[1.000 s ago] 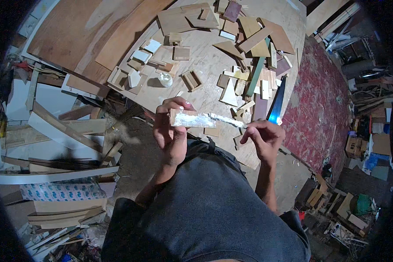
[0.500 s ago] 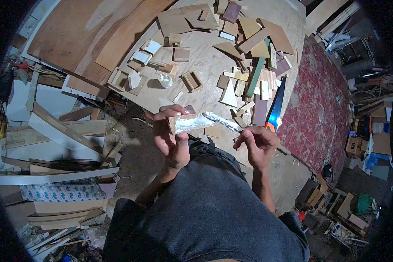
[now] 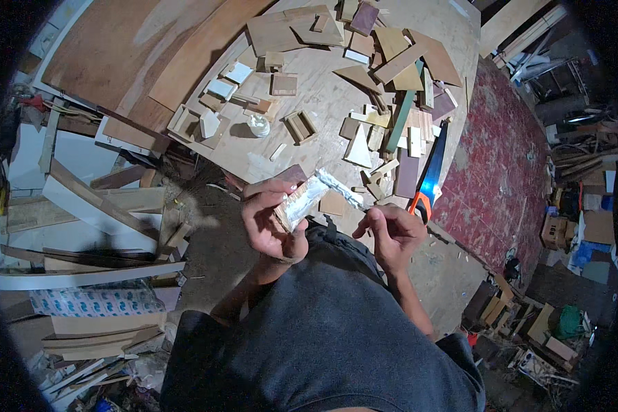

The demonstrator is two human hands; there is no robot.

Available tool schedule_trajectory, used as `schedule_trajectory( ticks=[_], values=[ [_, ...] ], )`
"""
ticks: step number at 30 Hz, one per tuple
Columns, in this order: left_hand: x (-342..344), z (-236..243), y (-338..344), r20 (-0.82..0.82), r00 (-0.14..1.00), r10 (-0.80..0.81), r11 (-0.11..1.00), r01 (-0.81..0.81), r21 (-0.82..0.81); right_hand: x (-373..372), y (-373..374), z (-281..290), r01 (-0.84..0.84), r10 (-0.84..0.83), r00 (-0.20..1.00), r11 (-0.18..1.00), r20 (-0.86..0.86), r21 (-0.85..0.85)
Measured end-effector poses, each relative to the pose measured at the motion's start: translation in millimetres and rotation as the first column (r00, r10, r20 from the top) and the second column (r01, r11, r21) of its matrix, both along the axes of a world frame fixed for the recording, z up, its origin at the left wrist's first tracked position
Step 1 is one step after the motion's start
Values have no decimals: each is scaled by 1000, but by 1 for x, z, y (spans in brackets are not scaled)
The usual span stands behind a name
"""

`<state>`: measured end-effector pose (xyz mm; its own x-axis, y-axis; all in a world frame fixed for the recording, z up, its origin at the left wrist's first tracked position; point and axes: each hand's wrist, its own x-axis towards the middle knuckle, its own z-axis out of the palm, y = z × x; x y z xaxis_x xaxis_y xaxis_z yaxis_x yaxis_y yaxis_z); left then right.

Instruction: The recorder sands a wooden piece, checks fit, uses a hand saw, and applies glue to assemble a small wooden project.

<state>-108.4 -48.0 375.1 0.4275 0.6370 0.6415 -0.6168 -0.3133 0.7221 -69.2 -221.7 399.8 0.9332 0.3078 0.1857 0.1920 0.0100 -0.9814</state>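
My left hand (image 3: 268,223) grips a small rectangular wooden piece (image 3: 299,202), tilted, with white paste smeared along its face. My right hand (image 3: 388,237) pinches the near end of a thin stick (image 3: 347,193) coated in the same paste; its far end rests at the piece's upper corner. A white tub of paste (image 3: 259,126) stands on the plywood worktop (image 3: 268,154) beyond my hands, beside a small open wooden box (image 3: 300,127). A saw (image 3: 429,177) with an orange handle lies to the right of my right hand.
Wood offcuts (image 3: 381,120) and a green strip (image 3: 399,122) crowd the worktop's right and far parts. Large plywood sheets (image 3: 103,51) lie at far left. Scrap boards (image 3: 82,206) pile up left of me. A worn red panel (image 3: 498,178) and cluttered scrap (image 3: 556,329) are at right.
The wooden piece has swung from nearly level to a steep tilt, its right end raised. My right hand has moved left and slightly down with the stick.
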Motion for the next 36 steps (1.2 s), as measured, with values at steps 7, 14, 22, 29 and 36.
schedule_trajectory(
  ticks=[7,14,22,29,36],
  values=[
    [-2,1,2,-43,998,46,997,-44,56,-4,-1,-2,85,-87,994,996,66,39],
    [-1,6,0,-57,997,53,994,-48,94,-6,3,-11,64,-62,994,998,86,-25],
    [0,2,2,-34,998,54,990,-49,134,-7,3,-5,42,-47,992,998,117,42],
    [2,5,1,-39,999,30,994,-26,109,-6,9,-9,82,-86,993,996,79,44],
    [0,5,1,-58,997,55,992,-48,116,-10,2,-12,-21,16,984,999,175,28]
  ],
)
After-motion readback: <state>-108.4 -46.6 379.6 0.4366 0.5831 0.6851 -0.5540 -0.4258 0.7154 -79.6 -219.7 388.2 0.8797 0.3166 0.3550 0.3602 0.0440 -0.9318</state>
